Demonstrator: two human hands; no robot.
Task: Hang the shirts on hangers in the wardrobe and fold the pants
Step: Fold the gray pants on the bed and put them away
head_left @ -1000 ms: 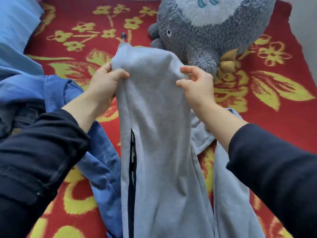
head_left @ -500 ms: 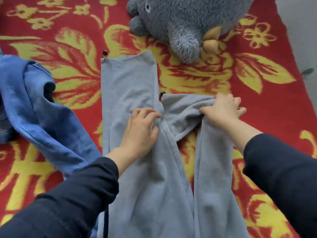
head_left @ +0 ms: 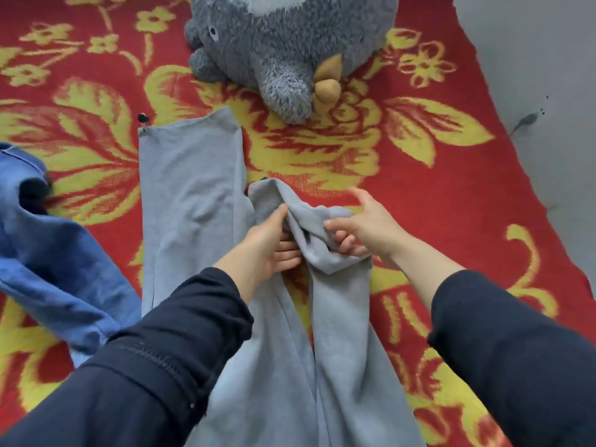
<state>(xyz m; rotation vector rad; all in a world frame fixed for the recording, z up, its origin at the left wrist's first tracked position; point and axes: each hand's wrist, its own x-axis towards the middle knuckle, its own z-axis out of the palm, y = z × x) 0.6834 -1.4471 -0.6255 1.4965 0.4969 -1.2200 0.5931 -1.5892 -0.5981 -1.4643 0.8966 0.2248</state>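
Note:
Grey sweatpants (head_left: 190,195) lie on the red and yellow flowered blanket (head_left: 435,175). One leg stretches flat toward the plush toy, its cuff at the far end. The other leg's end is bunched up in the middle. My left hand (head_left: 274,243) grips that bunched cuff from the left, thumb on top and fingers under the fabric. My right hand (head_left: 361,227) pinches the same bunch from the right with its lower fingers, while the upper fingers spread loose. Both forearms wear dark sleeves.
A large grey plush toy (head_left: 290,43) sits at the far middle of the blanket. A blue denim garment (head_left: 54,262) lies crumpled at the left. Grey floor (head_left: 548,91) borders the blanket on the right.
The pants went from held up to lying on the blanket. My left hand left the flat leg and joined my right hand on the second leg's bunched end.

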